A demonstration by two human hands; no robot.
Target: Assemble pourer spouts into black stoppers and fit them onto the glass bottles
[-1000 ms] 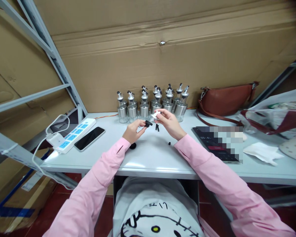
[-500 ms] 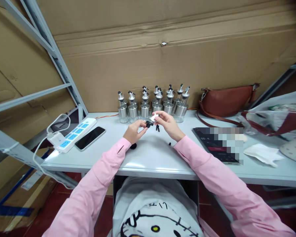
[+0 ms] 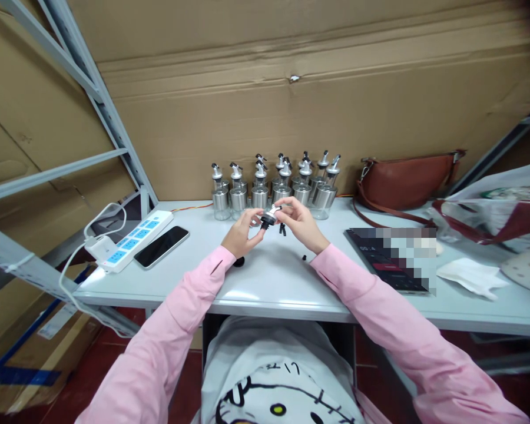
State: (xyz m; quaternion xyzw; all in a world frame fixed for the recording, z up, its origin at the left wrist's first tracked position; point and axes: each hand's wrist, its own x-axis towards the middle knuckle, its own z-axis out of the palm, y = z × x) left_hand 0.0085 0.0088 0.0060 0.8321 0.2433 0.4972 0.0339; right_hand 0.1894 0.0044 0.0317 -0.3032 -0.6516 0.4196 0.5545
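Observation:
A bottle pourer spout (image 3: 269, 218), silver on top with a black collar and stopper, is held tilted above the table between my two hands. My left hand (image 3: 244, 232) pinches it at the black collar. With thumb and forefinger my right hand (image 3: 303, 224) grips the silver top, near a small black tip. Just below the pourer lie small black pieces (image 3: 282, 229) on the table. A round black part (image 3: 239, 262) is partly covered by my left wrist, and a tiny black piece (image 3: 304, 257) lies by my right sleeve.
Behind my hands stand several glass-and-steel oil bottles (image 3: 281, 193) with pourers. At left are a power strip (image 3: 136, 241) and a phone (image 3: 162, 247). A tablet-like device (image 3: 386, 259), brown handbag (image 3: 406, 179), tissue (image 3: 471, 275) and plastic bag (image 3: 490, 206) lie at right.
The pourer has turned slightly in my hands, and its small black tip now shows beside my right fingers. My left fingers have shifted a little around the collar.

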